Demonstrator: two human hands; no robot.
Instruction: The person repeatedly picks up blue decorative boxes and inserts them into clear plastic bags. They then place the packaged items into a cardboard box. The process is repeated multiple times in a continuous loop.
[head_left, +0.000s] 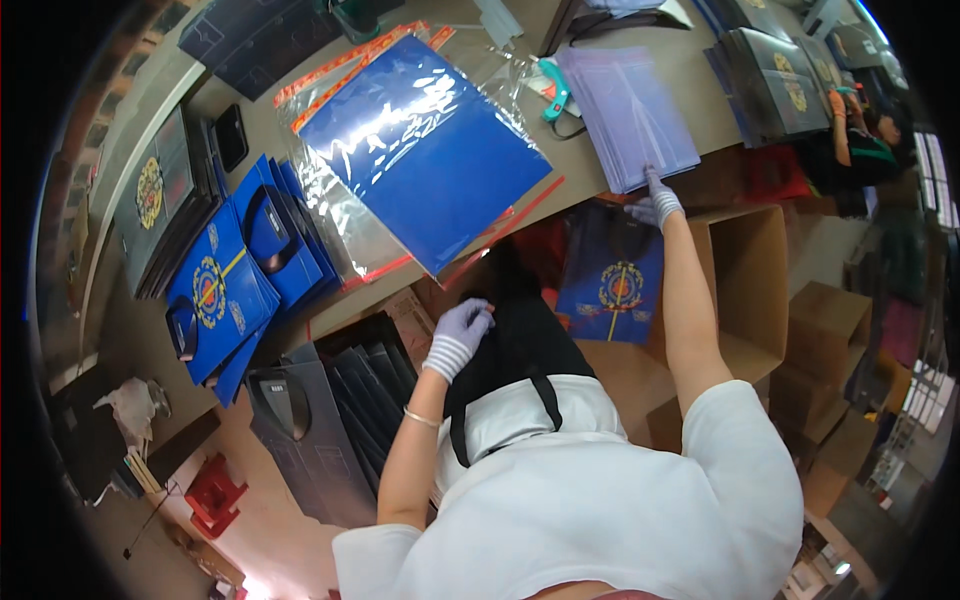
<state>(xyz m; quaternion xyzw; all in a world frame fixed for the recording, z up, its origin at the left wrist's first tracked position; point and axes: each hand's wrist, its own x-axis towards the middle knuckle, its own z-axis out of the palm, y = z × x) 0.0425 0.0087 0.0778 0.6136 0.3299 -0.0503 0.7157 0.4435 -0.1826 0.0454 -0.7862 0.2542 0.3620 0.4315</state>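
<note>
My right hand (656,204), in a white-and-grey striped glove, reaches to the near edge of a stack of pale translucent sleeves (628,115). One finger lies stretched onto the stack, and the thumb points left, apart from it. In a matching glove, my left hand (461,335) hangs over my lap with its fingers curled together; nothing shows in it. Ahead of it on the table, a flat blue sheet or bag (430,165) lies beneath clear, shiny plastic with red edging.
Blue gift bags (215,285) and black bags (165,205) stand at the table's left, near a phone (229,137). A teal cutter-like tool (553,90) lies beside the sleeves. Below are a bag of black bags (310,430), an open carton (745,285) and a blue bag (600,280).
</note>
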